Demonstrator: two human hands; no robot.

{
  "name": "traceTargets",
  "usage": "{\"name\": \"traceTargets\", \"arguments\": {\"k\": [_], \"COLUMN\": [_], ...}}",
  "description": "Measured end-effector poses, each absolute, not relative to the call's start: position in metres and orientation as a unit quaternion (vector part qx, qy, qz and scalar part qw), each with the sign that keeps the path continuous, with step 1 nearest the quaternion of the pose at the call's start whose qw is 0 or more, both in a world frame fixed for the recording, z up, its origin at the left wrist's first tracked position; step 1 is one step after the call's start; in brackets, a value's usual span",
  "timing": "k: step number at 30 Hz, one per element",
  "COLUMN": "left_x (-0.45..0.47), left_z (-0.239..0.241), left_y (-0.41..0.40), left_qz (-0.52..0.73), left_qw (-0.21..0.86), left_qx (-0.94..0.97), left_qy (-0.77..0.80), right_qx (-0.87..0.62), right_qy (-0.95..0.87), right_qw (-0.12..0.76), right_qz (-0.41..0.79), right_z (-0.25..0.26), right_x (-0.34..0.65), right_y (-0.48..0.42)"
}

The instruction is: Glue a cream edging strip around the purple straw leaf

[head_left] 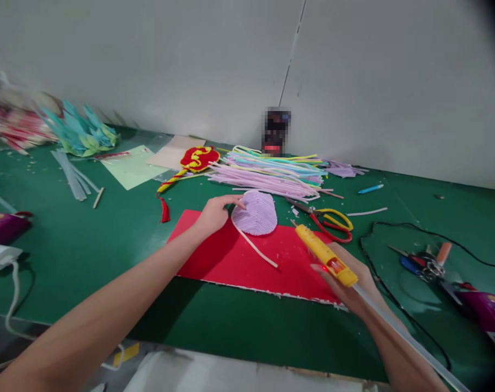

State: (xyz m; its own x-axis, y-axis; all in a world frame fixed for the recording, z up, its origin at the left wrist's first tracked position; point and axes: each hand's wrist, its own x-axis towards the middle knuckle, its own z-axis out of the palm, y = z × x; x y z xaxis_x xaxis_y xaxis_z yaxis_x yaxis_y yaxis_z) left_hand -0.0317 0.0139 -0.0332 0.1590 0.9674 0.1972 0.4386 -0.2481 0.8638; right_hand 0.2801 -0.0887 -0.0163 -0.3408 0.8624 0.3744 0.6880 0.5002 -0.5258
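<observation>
A rounded lilac piece made of pipe cleaners laid side by side (255, 213) sits over the upper edge of a red board (239, 258). My left hand (218, 213) grips its left edge, fingers on top. From that edge a loose pale pipe cleaner (257, 249) slants down to the right. In my right hand (355, 272) is a yellow hot glue gun (323, 249), its nozzle pointing up and left, close to the lilac piece but apart from it. A long clear glue stick (398, 321) extends from its back end.
Scissors with red and yellow handles (332, 223) lie beyond the glue gun. Behind the lilac piece is a pile of pipe cleaners (267, 177). A red and yellow fan-shaped ornament (199, 159), a blue pen (370, 189), keys (429, 267) and a black cable (367, 253) also occupy the green table (108, 239).
</observation>
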Motion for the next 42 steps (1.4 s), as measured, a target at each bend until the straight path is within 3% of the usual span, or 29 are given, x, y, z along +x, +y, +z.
{"name": "traceTargets", "arguments": {"k": [13,24,42], "left_x": [-0.030,-0.044,-0.049], "left_z": [-0.026,-0.010,-0.030], "left_y": [0.000,0.042,0.053], "left_qz": [0.263,0.038,0.089], "left_qw": [0.250,0.382,0.414], "left_qx": [0.830,0.889,0.888], "left_qy": [0.423,0.250,0.182], "right_qx": [-0.408,-0.382,-0.376], "right_qy": [-0.897,-0.918,-0.925], "right_qw": [0.109,0.069,0.047], "right_qz": [0.129,0.079,0.039], "right_z": [-0.017,-0.024,-0.027], "right_x": [0.246,0.232,0.217], "right_y": [-0.072,-0.065,-0.063]}}
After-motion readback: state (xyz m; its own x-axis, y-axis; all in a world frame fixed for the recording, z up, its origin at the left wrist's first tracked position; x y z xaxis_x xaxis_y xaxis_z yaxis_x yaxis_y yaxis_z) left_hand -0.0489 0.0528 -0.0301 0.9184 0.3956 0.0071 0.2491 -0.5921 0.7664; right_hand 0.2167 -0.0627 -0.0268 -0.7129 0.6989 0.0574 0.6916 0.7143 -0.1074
